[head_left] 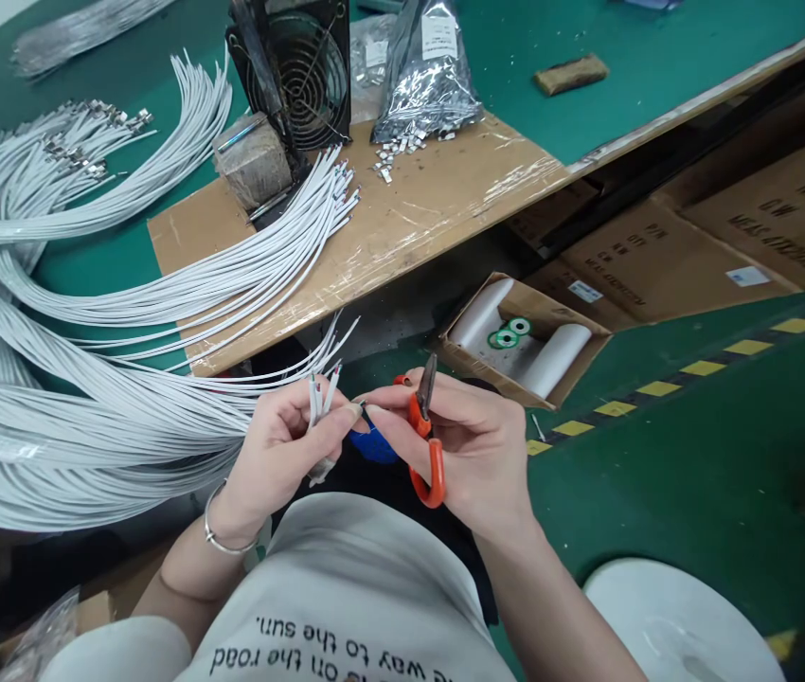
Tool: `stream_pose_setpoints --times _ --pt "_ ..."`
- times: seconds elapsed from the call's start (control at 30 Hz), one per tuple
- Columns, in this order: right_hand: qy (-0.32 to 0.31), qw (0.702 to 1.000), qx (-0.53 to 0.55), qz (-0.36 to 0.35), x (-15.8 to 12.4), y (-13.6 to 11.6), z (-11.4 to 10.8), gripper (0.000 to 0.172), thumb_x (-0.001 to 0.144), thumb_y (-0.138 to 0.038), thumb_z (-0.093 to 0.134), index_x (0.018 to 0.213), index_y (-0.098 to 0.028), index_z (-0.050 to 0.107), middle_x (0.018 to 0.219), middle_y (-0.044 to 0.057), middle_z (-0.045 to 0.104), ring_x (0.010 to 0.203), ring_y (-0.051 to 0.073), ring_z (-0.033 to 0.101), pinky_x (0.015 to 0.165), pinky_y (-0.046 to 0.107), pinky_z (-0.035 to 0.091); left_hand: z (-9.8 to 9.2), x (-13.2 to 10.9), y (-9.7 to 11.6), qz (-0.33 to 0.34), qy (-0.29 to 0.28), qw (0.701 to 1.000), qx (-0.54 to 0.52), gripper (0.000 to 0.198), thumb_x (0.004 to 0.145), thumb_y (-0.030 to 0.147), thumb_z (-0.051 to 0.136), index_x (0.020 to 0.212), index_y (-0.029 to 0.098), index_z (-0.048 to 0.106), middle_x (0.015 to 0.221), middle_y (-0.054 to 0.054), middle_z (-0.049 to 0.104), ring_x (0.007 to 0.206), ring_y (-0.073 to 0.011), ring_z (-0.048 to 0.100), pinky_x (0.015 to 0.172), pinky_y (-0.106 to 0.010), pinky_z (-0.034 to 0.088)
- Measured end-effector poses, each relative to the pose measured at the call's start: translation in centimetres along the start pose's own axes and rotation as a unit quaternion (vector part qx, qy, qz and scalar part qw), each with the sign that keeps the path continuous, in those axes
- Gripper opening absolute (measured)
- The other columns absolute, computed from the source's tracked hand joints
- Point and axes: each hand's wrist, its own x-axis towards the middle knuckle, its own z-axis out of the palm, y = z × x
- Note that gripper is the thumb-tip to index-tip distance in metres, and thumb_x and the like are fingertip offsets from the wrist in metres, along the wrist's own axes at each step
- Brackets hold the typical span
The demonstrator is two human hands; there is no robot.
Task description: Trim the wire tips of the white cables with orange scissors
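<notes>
My left hand (281, 450) is closed round the ends of a few white cables (321, 398), their stripped tips pointing up between the fingers. My right hand (470, 450) grips orange-handled scissors (425, 445), blades up and shut, and its fingertips meet the left thumb at the cable ends. A silver bangle sits on my left wrist. A big bundle of white cables (90, 417) fans out to the left across the bench.
A taped cardboard sheet (431, 208) lies on the green bench, with a black fan (295, 71), a foil bag of small metal terminals (427, 76) and loose terminals. Below stands an open carton with white rolls (527, 341). Brown boxes sit to the right; a white disc (679, 625) lies low.
</notes>
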Motion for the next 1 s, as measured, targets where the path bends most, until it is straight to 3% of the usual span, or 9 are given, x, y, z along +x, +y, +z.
stream_pose_setpoints --times 0.27,0.53,0.67,0.77,0.93,1.0 --pt "0.010 1.000 0.010 -0.011 -0.2 0.4 0.2 0.016 0.084 -0.018 0.082 0.071 -0.025 0.088 0.055 -0.002 0.060 0.050 0.010 0.045 0.045 0.026 0.035 0.2 -0.2 -0.3 -0.012 -0.014 0.999 -0.037 0.032 0.097 0.043 0.083 0.082 0.017 0.076 0.055 0.006 0.054 0.046 -0.0042 0.032 0.046 -0.018 0.027" --pt "0.102 0.994 0.029 0.016 -0.1 1.5 -1.1 0.014 0.089 -0.022 0.081 0.083 -0.028 0.091 0.054 -0.001 0.063 0.057 0.017 0.061 0.054 0.030 0.047 -0.1 -0.2 -0.2 -0.014 -0.024 0.999 -0.037 0.031 0.097 0.043 0.084 0.080 0.017 0.080 0.053 0.005 0.054 0.046 -0.0043 0.036 0.045 -0.018 0.027" --pt "0.055 0.998 0.023 0.010 0.6 0.6 -1.4 0.011 0.089 -0.022 0.084 0.085 -0.029 0.091 0.062 -0.001 0.067 0.060 0.015 0.060 0.055 0.029 0.046 0.0 -0.2 -0.2 -0.021 -0.027 0.999 -0.037 0.031 0.096 0.044 0.084 0.081 0.017 0.080 0.053 0.005 0.055 0.046 -0.0052 0.039 0.046 -0.019 0.029" --pt "0.005 1.000 0.005 0.004 1.4 -0.4 -1.2 0.004 0.083 -0.025 0.090 0.086 -0.028 0.091 0.064 -0.002 0.062 0.058 0.011 0.053 0.051 0.027 0.041 0.1 -0.2 -0.4 -0.029 -0.030 0.999 -0.034 0.032 0.095 0.044 0.084 0.081 0.017 0.078 0.055 0.005 0.054 0.047 -0.0050 0.038 0.046 -0.019 0.029" --pt "-0.072 0.997 0.002 0.019 2.4 -1.1 -0.9 0.017 0.082 -0.039 0.095 0.080 -0.024 0.089 0.062 -0.003 0.057 0.055 0.010 0.048 0.048 0.026 0.037 0.1 -0.3 -0.8 -0.026 -0.058 0.998 -0.020 0.031 0.099 0.043 0.080 0.082 0.018 0.077 0.058 0.005 0.056 0.046 -0.0059 0.039 0.045 -0.020 0.033" --pt "-0.086 0.996 0.010 0.022 2.5 -1.0 -1.0 0.023 0.084 -0.044 0.094 0.075 -0.023 0.087 0.063 -0.001 0.060 0.057 0.011 0.049 0.049 0.027 0.039 0.1 -0.2 -0.7 0.023 -0.055 0.998 0.027 0.024 0.101 0.038 0.079 0.086 0.019 0.081 0.067 0.001 0.067 0.053 -0.0083 0.051 0.051 -0.021 0.041"
